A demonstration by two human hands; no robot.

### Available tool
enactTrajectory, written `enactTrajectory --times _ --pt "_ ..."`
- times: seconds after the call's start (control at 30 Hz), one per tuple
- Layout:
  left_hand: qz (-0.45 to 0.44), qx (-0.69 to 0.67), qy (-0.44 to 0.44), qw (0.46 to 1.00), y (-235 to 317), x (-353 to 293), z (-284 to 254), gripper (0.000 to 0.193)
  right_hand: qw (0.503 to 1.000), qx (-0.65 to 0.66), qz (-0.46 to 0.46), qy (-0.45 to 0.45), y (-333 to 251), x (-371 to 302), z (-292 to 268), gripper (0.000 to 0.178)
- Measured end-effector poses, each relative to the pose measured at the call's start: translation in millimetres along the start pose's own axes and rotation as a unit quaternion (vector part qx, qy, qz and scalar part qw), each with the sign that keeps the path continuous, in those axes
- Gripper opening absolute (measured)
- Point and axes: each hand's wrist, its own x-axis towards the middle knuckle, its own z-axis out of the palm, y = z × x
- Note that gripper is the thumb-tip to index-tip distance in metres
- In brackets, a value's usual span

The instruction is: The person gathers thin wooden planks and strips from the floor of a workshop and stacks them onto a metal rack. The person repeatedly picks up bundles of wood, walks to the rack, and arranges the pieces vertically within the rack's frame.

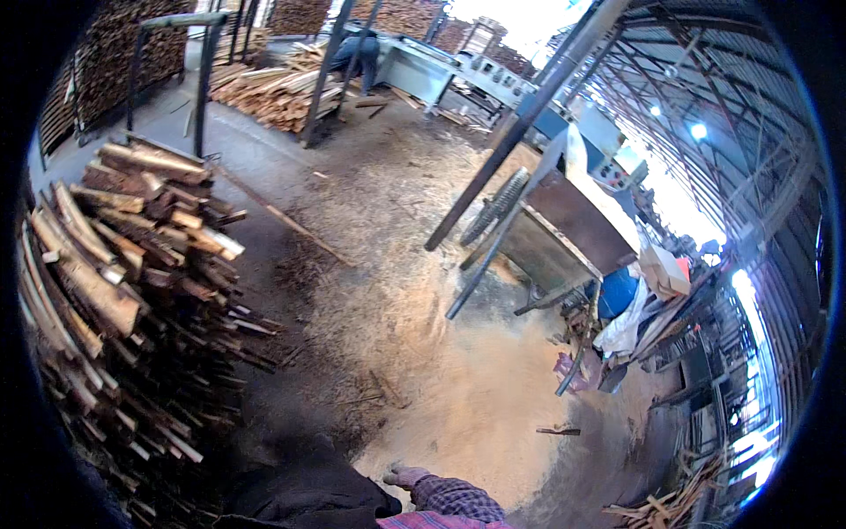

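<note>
My right hand (404, 477) hangs low at the bottom of the head view, below a purple checked sleeve (458, 496). It is over the sawdust-covered floor (476, 397), beside dark clothing (304, 489) on my body. Its fingers are too small and blurred to show whether they are closed, and no object is seen in them. My left hand is out of view. The nearest large thing is a tall stack of rough wooden strips (115, 300) on the left.
A metal handcart (546, 256) with a spoked wheel stands right of centre, beside a slanting post (502, 154). A long stick (282, 216) lies on the floor. Farther back, a person (357, 55) bends near a lumber pile (273, 93) and a long machine (419, 75).
</note>
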Motion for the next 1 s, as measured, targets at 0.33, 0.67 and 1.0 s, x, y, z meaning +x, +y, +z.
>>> enactTrajectory --times 0.33,0.67,1.0 --pt "0.025 -0.331 -0.554 0.763 319.5 -168.4 132.3 0.053 0.941 0.272 0.118 0.164 70.6 -24.8 -19.3 0.073" --pt "0.129 -0.322 -0.696 0.628 398.2 -217.6 169.6 0.057 0.886 0.395 0.235 0.065 71.4 -65.3 104.7 0.075" --pt "0.158 -0.309 -0.735 0.583 373.6 -223.4 155.0 0.061 0.916 0.350 0.186 0.061 -4.0 -47.5 120.8 0.069"
